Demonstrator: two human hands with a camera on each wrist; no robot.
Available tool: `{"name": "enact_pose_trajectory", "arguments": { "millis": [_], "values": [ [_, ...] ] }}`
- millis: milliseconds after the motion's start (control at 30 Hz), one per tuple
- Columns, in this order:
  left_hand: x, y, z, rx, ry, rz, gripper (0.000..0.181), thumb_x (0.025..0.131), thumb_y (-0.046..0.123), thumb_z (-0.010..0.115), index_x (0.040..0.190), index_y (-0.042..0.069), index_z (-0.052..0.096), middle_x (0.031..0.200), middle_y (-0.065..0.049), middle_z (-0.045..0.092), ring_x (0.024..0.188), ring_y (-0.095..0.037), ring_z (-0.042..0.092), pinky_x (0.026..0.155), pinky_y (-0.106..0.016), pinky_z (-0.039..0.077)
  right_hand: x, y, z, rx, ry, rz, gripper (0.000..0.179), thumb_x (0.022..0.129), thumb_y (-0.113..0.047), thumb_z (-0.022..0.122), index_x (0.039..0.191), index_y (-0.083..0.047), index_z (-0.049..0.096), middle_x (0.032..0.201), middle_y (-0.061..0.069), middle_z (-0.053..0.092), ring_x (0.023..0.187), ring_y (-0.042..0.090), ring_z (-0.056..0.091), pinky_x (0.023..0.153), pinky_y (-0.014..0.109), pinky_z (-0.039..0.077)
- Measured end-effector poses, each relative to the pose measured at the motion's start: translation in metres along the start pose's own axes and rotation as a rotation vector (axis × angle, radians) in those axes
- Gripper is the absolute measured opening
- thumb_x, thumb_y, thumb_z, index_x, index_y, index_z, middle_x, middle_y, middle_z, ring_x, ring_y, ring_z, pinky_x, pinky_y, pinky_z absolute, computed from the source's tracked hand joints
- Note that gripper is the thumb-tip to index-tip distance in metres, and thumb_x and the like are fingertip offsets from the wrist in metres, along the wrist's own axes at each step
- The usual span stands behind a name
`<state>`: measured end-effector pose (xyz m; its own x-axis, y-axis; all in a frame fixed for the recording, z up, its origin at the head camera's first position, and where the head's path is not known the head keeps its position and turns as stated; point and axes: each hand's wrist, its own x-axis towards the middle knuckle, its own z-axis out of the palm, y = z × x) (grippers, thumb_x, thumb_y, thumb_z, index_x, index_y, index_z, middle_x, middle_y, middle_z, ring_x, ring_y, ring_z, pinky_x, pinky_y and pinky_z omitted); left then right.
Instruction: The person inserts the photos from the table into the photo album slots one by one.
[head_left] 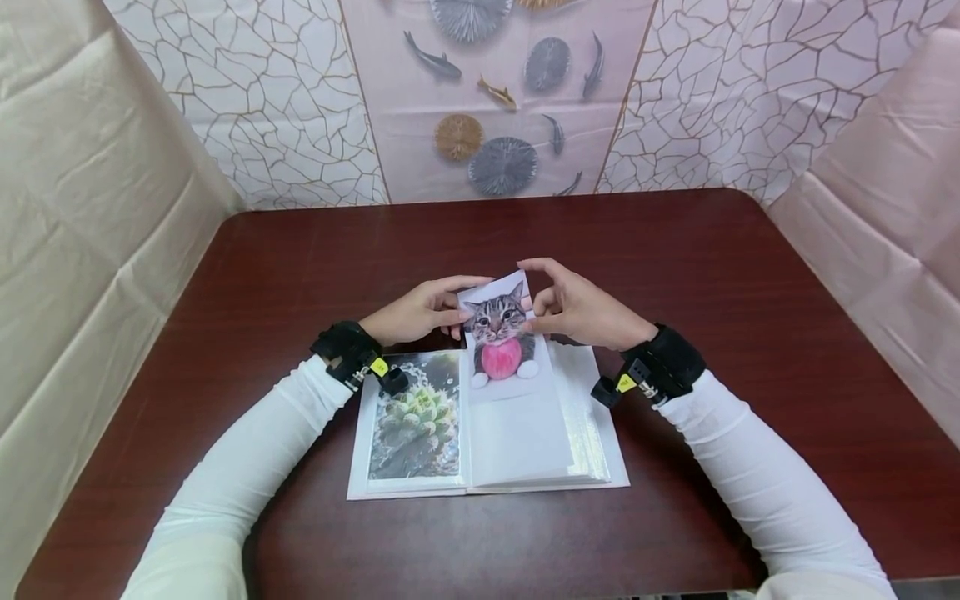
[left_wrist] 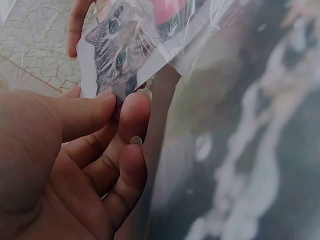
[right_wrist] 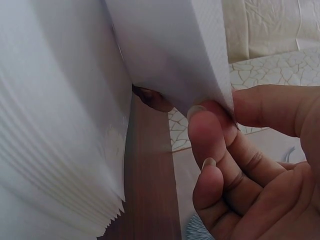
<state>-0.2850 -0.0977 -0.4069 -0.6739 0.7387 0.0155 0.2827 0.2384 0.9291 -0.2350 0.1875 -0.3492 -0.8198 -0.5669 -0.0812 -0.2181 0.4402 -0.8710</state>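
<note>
A photo of a tabby cat with a pink ball (head_left: 501, 360) stands partly inside a clear sleeve on the right page of an open photo album (head_left: 617, 454). Its upper part sticks out above the page. My left hand (head_left: 412, 315) pinches the photo's left edge between thumb and fingers. Opposite it, my right hand (head_left: 592, 312) pinches the right edge, its index finger stretched to the top corner. In the left wrist view, the cat's face (left_wrist: 117, 50) lies just beyond the thumb tip. The right wrist view shows the photo's pale back (right_wrist: 160, 45) and the album's stacked pages (right_wrist: 55, 165).
The left page holds a succulent photo (head_left: 416, 417) with a splash of water. Beneath the album is a dark reddish-brown table (head_left: 300, 267). Patterned cloth (head_left: 495, 100) hangs behind it, and plain pale cloth (head_left: 82, 208) drapes along both sides.
</note>
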Motion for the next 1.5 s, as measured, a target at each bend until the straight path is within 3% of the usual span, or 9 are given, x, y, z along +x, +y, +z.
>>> {"name": "enact_pose_trajectory", "arguments": {
  "millis": [500, 733, 1200, 1500],
  "values": [
    [0.0009, -0.0012, 0.0021, 0.022, 0.002, -0.019, 0.055, 0.103, 0.008, 0.057, 0.154, 0.024, 0.043, 0.098, -0.013, 0.073, 0.077, -0.029, 0.066, 0.073, -0.032, 0.057, -0.0007, 0.0, 0.0001, 0.0, 0.005, 0.009, 0.074, 0.092, -0.003, 0.072, 0.151, -0.012, 0.027, 0.076, 0.008, 0.056, 0.06, 0.017, 0.047, 0.053, 0.028, 0.038],
    [-0.0019, -0.002, 0.0044, 0.032, -0.017, -0.016, 0.053, 0.104, 0.01, 0.056, 0.154, 0.023, 0.043, 0.09, -0.014, 0.071, 0.077, -0.029, 0.068, 0.073, -0.031, 0.056, 0.0002, 0.005, 0.0035, -0.003, 0.002, 0.015, 0.074, 0.092, -0.003, 0.073, 0.149, -0.011, 0.027, 0.077, 0.01, 0.059, 0.065, 0.026, 0.05, 0.055, 0.027, 0.04],
    [0.0007, -0.0019, 0.0016, 0.026, -0.026, 0.001, 0.053, 0.103, 0.009, 0.057, 0.153, 0.021, 0.044, 0.096, -0.012, 0.073, 0.077, -0.03, 0.066, 0.072, -0.032, 0.056, 0.0012, 0.0024, 0.0017, -0.006, -0.002, 0.009, 0.069, 0.093, -0.002, 0.071, 0.146, -0.011, 0.029, 0.082, 0.012, 0.065, 0.068, 0.024, 0.054, 0.056, 0.028, 0.041],
    [0.0012, 0.0, 0.0015, 0.016, -0.019, -0.023, 0.051, 0.103, 0.008, 0.057, 0.152, 0.019, 0.047, 0.099, -0.014, 0.073, 0.076, -0.026, 0.066, 0.072, -0.03, 0.056, 0.0019, 0.0036, 0.0009, -0.007, -0.006, -0.001, 0.065, 0.093, -0.001, 0.07, 0.145, -0.011, 0.031, 0.082, 0.012, 0.066, 0.07, 0.024, 0.056, 0.058, 0.027, 0.041]
  ]
}}
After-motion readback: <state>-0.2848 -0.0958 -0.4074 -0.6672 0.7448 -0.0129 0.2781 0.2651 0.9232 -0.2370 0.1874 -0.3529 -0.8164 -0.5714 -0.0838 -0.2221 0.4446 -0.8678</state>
